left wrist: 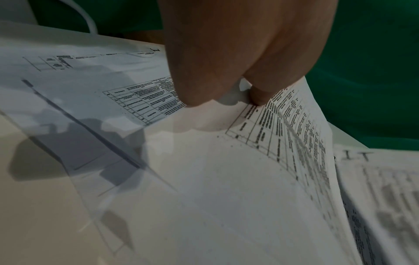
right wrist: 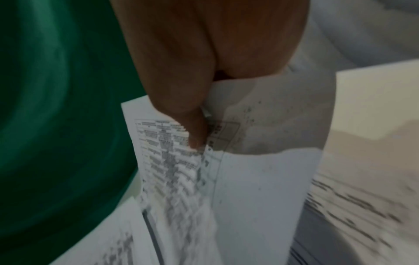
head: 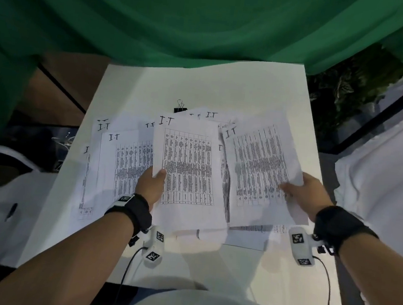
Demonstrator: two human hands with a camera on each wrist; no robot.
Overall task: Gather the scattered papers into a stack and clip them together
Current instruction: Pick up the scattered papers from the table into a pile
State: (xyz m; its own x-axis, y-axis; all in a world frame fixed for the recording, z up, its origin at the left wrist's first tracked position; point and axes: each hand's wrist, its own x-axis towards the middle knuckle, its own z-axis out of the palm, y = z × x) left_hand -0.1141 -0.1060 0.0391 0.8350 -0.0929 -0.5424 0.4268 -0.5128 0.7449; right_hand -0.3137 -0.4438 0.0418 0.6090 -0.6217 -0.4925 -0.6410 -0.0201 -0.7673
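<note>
Left hand (head: 152, 184) pinching one printed sheet (head: 189, 168) at its left edge, thumb on top, fingers beneath; the sheet lifted off the pile and spreading rightward and toward the near edge of the tabletop (head: 202, 86) from the grip. Right hand (head: 308, 193) pinching a second sheet (head: 260, 168) at its right edge, thumb pressed on the printed face; that sheet raised and tilted, extending leftward from the grip. Both held sheets side by side above the scattered papers (head: 118, 159), spread across the middle of the tabletop and overlapping toward the left edge. Black binder clip (head: 180, 108) resting just beyond the papers, toward the far edge, touched by neither hand.
</note>
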